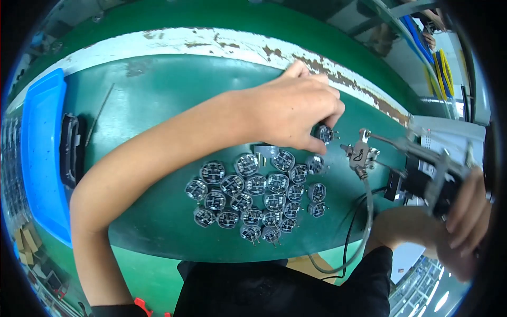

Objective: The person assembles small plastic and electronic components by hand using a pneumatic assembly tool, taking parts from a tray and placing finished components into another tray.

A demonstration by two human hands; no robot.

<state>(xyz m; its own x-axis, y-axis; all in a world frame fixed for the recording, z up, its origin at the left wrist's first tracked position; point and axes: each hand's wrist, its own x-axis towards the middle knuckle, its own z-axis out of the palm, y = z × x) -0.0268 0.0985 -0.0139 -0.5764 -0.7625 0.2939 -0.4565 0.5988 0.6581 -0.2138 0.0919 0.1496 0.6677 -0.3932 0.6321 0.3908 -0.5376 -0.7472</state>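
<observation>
The left hand reaches across the green tabletop and pinches one round grey plug-like unit between thumb and fingers, its metal prongs pointing right toward a metal valve-like nozzle but apart from it. This held unit is above and to the right of the loose group of similar round units, most of which lie with their circuit boards facing up, several with prongs showing; one grey unit rests on its side just below the wrist. The right hand is at the far right, its fingers curled at the end of a black-bodied fixture with metal arms; blur makes it impossible to tell whether it grips that part or only touches it. A grey hose runs down from the nozzle and bends under the table's near edge, with a thin black cable beside it. On the left, a blue plastic tray stands next to a black case, and a thin rod lies near them. A white strip with peeling paint borders the tabletop's far side.
</observation>
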